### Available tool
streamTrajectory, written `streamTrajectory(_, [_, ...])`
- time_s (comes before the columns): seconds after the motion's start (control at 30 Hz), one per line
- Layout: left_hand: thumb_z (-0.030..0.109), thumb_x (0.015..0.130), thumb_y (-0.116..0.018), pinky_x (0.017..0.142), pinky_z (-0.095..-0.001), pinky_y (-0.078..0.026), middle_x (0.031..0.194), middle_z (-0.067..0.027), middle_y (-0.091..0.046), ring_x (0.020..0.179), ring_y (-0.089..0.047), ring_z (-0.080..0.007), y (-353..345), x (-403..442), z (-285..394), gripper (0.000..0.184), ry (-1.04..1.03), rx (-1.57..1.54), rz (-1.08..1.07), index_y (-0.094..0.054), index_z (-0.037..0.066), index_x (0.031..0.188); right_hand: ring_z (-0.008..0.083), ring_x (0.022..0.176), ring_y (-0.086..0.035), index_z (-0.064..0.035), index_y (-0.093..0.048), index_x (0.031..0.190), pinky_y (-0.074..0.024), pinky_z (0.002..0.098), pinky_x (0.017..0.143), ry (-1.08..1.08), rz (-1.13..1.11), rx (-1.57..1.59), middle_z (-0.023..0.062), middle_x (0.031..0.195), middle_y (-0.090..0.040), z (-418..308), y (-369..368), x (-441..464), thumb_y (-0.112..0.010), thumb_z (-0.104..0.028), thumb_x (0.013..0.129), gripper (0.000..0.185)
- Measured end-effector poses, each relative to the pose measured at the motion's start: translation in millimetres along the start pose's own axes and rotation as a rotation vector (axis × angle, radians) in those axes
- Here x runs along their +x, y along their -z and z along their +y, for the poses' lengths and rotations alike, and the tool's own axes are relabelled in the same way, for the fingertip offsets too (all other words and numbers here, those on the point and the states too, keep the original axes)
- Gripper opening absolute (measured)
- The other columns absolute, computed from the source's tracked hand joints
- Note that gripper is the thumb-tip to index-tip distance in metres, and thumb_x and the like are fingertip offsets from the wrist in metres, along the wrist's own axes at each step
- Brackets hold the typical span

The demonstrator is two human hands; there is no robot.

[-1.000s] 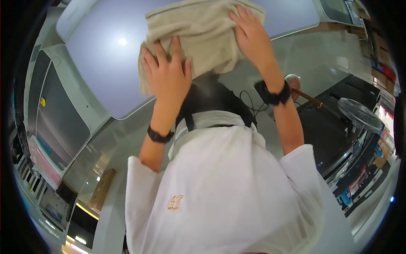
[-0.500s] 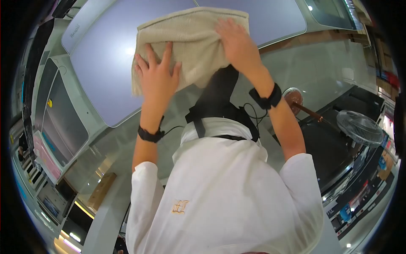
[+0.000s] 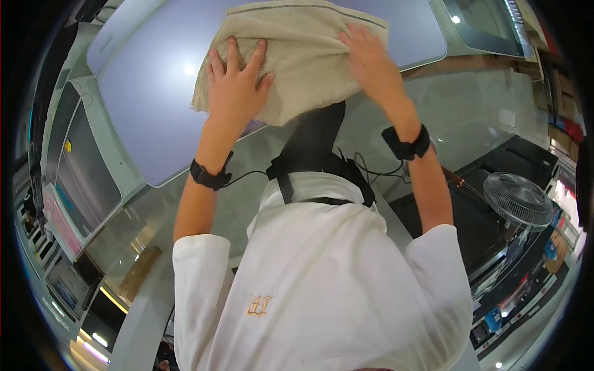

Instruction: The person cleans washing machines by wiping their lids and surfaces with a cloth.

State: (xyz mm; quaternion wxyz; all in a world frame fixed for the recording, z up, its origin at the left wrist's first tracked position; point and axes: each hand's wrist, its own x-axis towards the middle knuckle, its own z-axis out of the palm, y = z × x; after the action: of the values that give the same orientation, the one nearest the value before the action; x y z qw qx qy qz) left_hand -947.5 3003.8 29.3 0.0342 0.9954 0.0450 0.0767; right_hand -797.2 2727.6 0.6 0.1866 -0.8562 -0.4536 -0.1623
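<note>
A beige cloth (image 3: 303, 68) with a stitched dark line along its far hem lies rumpled on a large glossy lavender panel (image 3: 148, 99). My left hand (image 3: 238, 86) is flat on the cloth's left part, fingers spread and thumb out to the right. Toward the cloth's right end, my right hand (image 3: 374, 68) presses down with its fingers stretched out and close together. The cloth's near edge hangs past the near side of the panel. Black bands with cables circle both wrists.
Another grey panel (image 3: 93, 167) stands at left, with a dark-topped unit (image 3: 486, 28) at upper right. On the right are a fan (image 3: 516, 201) and a dark bench-like surface (image 3: 526, 157). A cardboard piece (image 3: 139, 272) lies at lower left.
Both hands and the cloth have shifted away from my body and to the right across the panel. The cloth's near edge has moved farther off, and its far hem now slants down to the right.
</note>
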Motion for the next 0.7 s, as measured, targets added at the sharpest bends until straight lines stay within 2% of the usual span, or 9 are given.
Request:
streamTrajectory(0.07, [0.046, 0.098, -0.068, 0.114, -0.0678, -0.039, 0.164, -0.0276, -0.038, 0.14, -0.034, -0.0716, -3, 18, -2, 0.067, -0.057, 0.016, 0.008, -0.044, 0.039, 0.16, 0.039, 0.137, -0.054, -0.006, -0.063, 0.14, -0.0468, 0.0507, 0.109, 0.087, 0.033, -0.046, 0.0161, 0.145, -0.062, 32, 9, 3, -0.061, -0.013, 0.097, 0.044])
streamTrajectory(0.17, [0.047, 0.099, -0.065, 0.113, -0.0689, -0.039, 0.163, -0.0273, -0.039, 0.14, -0.034, -0.0713, -30, 90, -17, 0.066, -0.141, 0.028, 0.057, -0.041, 0.042, 0.161, 0.0408, 0.143, -0.05, -0.0091, -0.062, 0.144, -0.0446, 0.0485, 0.115, -0.158, -0.191, 0.081, 0.0164, 0.151, -0.059, 92, 1, 51, -0.056, -0.015, 0.1, 0.045])
streamTrajectory(0.23, [0.049, 0.101, -0.062, 0.114, -0.0692, -0.038, 0.163, -0.0268, -0.04, 0.141, -0.034, -0.0706, -34, 143, -6, 0.065, -0.13, 0.071, 0.07, -0.039, 0.045, 0.161, 0.0454, 0.124, -0.058, -0.0013, -0.069, 0.124, -0.0488, 0.0504, 0.106, -0.166, -0.086, 0.095, 0.0244, 0.133, -0.065, 122, -22, 86, -0.054, -0.018, 0.1, 0.033])
streamTrajectory(0.33, [0.021, 0.099, -0.059, 0.122, -0.0607, -0.031, 0.157, -0.0325, -0.045, 0.146, -0.042, -0.0506, 31, 173, 49, 0.061, 0.021, 0.057, -0.21, -0.048, 0.001, 0.155, 0.0481, 0.114, -0.063, 0.0007, -0.072, 0.117, -0.0505, 0.0523, 0.102, -0.265, -0.117, -0.013, 0.0277, 0.121, -0.069, 118, -29, 104, -0.052, -0.021, 0.1, 0.034])
streamTrajectory(0.37, [0.031, 0.1, -0.059, 0.12, -0.0636, -0.032, 0.16, -0.0299, -0.043, 0.145, -0.039, -0.0569, 15, 177, 45, 0.061, -0.006, 0.056, -0.132, -0.046, 0.016, 0.157, 0.0483, 0.113, -0.063, -0.0003, -0.072, 0.118, -0.0503, 0.0528, 0.102, -0.306, -0.168, -0.062, 0.0274, 0.12, -0.069, 111, -29, 99, -0.052, -0.022, 0.1, 0.035])
streamTrajectory(0.43, [0.053, 0.101, -0.06, 0.117, -0.0693, -0.036, 0.165, -0.0247, -0.039, 0.143, -0.031, -0.0696, -40, 178, 23, 0.062, -0.046, 0.06, 0.023, -0.042, 0.046, 0.16, 0.043, 0.135, -0.053, -0.0137, -0.065, 0.139, -0.0417, 0.0479, 0.115, -0.236, -0.145, -0.11, 0.0157, 0.147, -0.058, 89, -19, 65, -0.052, -0.02, 0.105, 0.037])
streamTrajectory(0.47, [0.053, 0.101, -0.06, 0.117, -0.0691, -0.035, 0.166, -0.024, -0.038, 0.143, -0.031, -0.0693, -47, 174, 17, 0.062, -0.086, 0.057, 0.042, -0.042, 0.046, 0.16, 0.0403, 0.146, -0.047, -0.0204, -0.061, 0.149, -0.0374, 0.0455, 0.122, -0.197, -0.129, -0.13, 0.0098, 0.161, -0.052, 83, -13, 53, -0.052, -0.019, 0.107, 0.044])
streamTrajectory(0.67, [0.056, 0.101, -0.058, 0.121, -0.0693, -0.028, 0.17, -0.0215, -0.033, 0.147, -0.026, -0.0682, -44, 173, 12, 0.061, -0.157, 0.028, -0.007, -0.043, 0.048, 0.159, 0.0428, 0.14, -0.05, -0.0089, -0.059, 0.146, -0.0457, 0.0505, 0.112, -0.098, -0.124, -0.091, 0.0216, 0.156, -0.051, 151, 6, 39, -0.053, -0.021, 0.103, 0.045])
streamTrajectory(0.7, [0.057, 0.101, -0.057, 0.122, -0.0691, -0.027, 0.17, -0.0213, -0.033, 0.148, -0.025, -0.0681, -38, 183, 18, 0.061, -0.14, 0.052, -0.039, -0.043, 0.049, 0.159, 0.0444, 0.133, -0.054, -0.0069, -0.063, 0.138, -0.0468, 0.0518, 0.109, -0.108, -0.042, -0.073, 0.0236, 0.145, -0.057, 167, -7, 47, -0.053, -0.022, 0.102, 0.04])
